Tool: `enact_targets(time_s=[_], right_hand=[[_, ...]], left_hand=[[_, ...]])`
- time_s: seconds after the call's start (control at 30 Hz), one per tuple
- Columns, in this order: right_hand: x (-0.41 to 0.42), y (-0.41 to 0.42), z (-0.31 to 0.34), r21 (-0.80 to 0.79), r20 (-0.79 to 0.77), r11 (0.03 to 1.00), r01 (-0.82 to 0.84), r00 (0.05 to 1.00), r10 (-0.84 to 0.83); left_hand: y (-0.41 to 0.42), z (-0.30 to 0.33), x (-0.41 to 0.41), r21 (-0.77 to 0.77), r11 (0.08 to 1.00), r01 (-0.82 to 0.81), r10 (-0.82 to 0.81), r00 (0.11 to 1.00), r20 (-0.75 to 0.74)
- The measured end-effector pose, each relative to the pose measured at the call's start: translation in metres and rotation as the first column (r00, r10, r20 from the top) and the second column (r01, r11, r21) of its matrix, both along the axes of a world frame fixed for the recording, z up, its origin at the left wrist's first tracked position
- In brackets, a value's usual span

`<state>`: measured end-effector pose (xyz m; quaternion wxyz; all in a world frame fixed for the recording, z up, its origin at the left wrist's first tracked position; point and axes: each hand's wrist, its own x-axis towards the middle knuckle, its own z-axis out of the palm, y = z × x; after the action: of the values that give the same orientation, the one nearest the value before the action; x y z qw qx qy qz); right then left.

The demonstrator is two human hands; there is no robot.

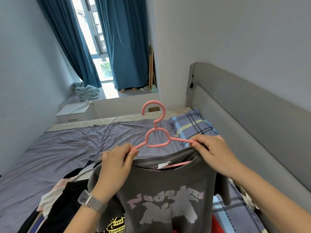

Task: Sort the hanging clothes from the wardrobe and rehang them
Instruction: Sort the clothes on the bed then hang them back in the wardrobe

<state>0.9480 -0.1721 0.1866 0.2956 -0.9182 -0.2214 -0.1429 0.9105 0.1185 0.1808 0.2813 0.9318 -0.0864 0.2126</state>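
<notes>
A pink plastic hanger (157,132) stands upright in front of me, hook at the top. A grey T-shirt (161,195) with a pale pink and grey print hangs from it, its collar around the hanger's neck. My left hand (116,163) pinches the left arm of the hanger together with the shirt's shoulder. My right hand (213,152) pinches the right arm and the collar edge. A watch sits on my left wrist. Below the shirt lies a pile of dark and light clothes (67,195) on the bed.
The bed (67,145) has a lilac sheet, a plaid pillow (191,125) and a grey headboard (252,115) on the right. Beyond it are a white nightstand (75,111), a window ledge with a crumpled blue cloth (85,91), and blue curtains (124,44).
</notes>
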Motion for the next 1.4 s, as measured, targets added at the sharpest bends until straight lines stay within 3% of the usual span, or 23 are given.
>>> enact_targets(time_s=[0.17,0.37,0.5,0.83,0.97,1.13,1.4], right_hand=[[0.000,-0.019,0.012,0.050,-0.166,0.997,-0.060,0.984,0.067],[0.001,-0.038,0.005,-0.216,-0.159,0.973,-0.076,0.986,0.042],[-0.013,-0.041,-0.008,-0.109,-0.139,0.986,-0.126,0.984,0.110],[-0.049,-0.042,-0.022,0.016,-0.133,1.000,0.017,0.991,-0.015],[-0.080,-0.042,-0.028,0.046,-0.175,0.995,0.084,0.982,-0.075],[-0.124,-0.063,-0.039,-0.003,-0.302,0.994,0.109,0.947,-0.105],[-0.158,-0.092,-0.021,-0.121,-0.412,0.962,0.245,0.869,-0.273]], left_hand=[[-0.003,0.005,0.000,-0.097,0.992,-0.078,0.080,0.997,0.021],[-0.002,0.010,-0.009,-0.110,0.993,-0.046,0.045,0.999,-0.004],[0.001,0.007,-0.018,-0.101,0.995,-0.019,0.011,0.997,-0.075],[-0.006,0.000,-0.044,-0.093,0.995,0.024,-0.042,0.981,-0.192],[-0.013,-0.011,-0.070,-0.110,0.993,-0.030,0.011,0.986,-0.167],[-0.037,-0.041,-0.106,-0.127,0.991,-0.040,0.009,0.973,-0.232],[-0.071,-0.066,-0.109,-0.252,0.963,0.091,-0.174,0.928,-0.329]])
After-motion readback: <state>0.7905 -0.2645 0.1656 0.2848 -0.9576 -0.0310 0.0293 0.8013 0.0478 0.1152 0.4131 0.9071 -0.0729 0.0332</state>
